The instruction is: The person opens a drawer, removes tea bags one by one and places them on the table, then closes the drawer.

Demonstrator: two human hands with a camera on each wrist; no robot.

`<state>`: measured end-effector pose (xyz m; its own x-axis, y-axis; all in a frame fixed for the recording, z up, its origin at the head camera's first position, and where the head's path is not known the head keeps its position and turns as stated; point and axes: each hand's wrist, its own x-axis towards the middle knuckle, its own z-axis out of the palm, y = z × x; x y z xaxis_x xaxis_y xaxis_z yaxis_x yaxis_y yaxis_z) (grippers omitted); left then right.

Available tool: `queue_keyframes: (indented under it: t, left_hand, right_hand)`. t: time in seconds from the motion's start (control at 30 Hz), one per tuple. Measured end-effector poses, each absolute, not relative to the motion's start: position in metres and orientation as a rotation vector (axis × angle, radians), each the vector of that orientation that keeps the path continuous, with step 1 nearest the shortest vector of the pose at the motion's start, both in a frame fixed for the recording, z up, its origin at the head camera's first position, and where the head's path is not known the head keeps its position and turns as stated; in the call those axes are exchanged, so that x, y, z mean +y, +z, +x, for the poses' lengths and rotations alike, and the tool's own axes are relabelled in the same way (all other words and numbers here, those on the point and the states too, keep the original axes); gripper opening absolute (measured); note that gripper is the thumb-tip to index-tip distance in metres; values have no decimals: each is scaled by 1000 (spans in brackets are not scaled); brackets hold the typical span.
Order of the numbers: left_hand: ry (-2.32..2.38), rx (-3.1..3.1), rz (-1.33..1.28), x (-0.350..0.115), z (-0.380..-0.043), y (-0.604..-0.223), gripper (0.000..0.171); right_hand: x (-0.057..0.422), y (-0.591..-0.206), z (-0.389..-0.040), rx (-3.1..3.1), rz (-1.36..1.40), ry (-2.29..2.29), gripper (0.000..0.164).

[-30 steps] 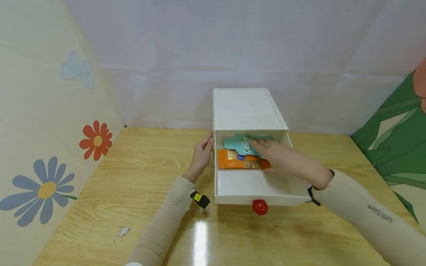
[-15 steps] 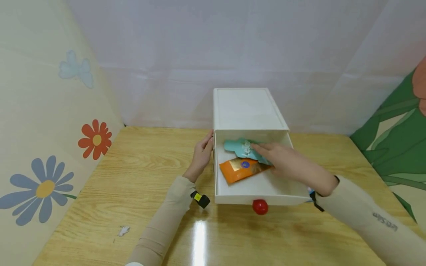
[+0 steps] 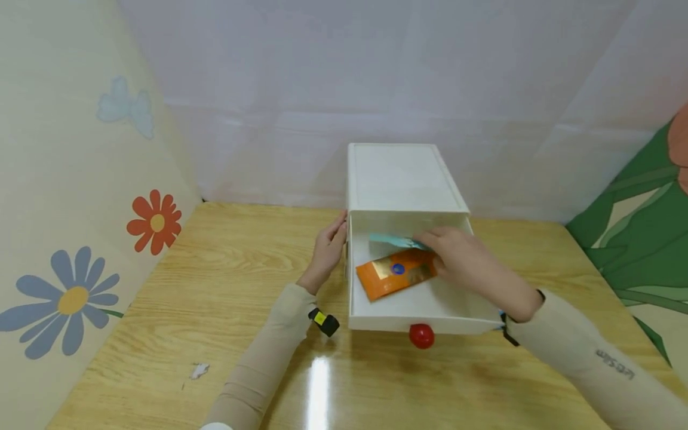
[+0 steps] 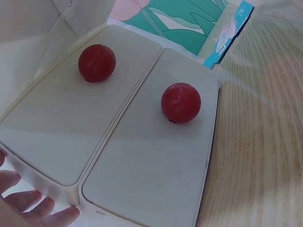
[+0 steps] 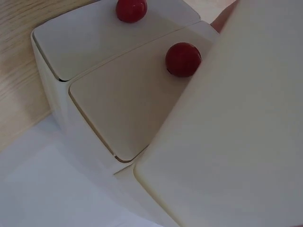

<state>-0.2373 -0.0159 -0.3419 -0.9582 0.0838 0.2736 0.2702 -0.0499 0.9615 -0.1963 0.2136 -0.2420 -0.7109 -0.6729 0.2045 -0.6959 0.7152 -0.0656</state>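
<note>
The top drawer [image 3: 376,323] of a white drawer cabinet [image 3: 403,176] is pulled out, its red knob [image 3: 421,336] at the front. My right hand [image 3: 464,257] reaches into it and pinches a teal packet [image 3: 395,240], seen nearly edge-on toward the back. An orange packet [image 3: 395,275] with a gold panel lies slanted on the drawer bottom, its right end under my hand. My left hand [image 3: 326,254] rests against the cabinet's left side; in the left wrist view its fingers [image 4: 61,216] lie along the side wall.
Below the pulled-out drawer are two closed drawers with red knobs [image 4: 96,63]. A blue item with a pink picture [image 4: 229,33] stands right of the cabinet. The wooden table [image 3: 258,257] carries a small white patch [image 3: 200,371]. A pale curtain hangs behind.
The teal packet has gone from lying face-up to tipped edge-on in my right hand. The orange packet has turned aslant and shifted forward. My left hand stays put.
</note>
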Motion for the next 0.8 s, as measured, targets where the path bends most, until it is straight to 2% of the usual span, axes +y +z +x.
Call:
queue_keyframes:
  t: [0.43,0.57,0.8]
  left_hand:
    - [-2144,-2039,-370,-14,-256,-368,40]
    - [-2149,-2046,-378,-15,-254,-365,40]
    - [-2124,-2089,-391,-15,-238,-342,40]
  right_hand:
    - [216,-241,-195,-2681,992,280,22]
    - [219,-237,-191,-2631,970,393,18]
    - [227,-228,-185,-2398,1007,513,20]
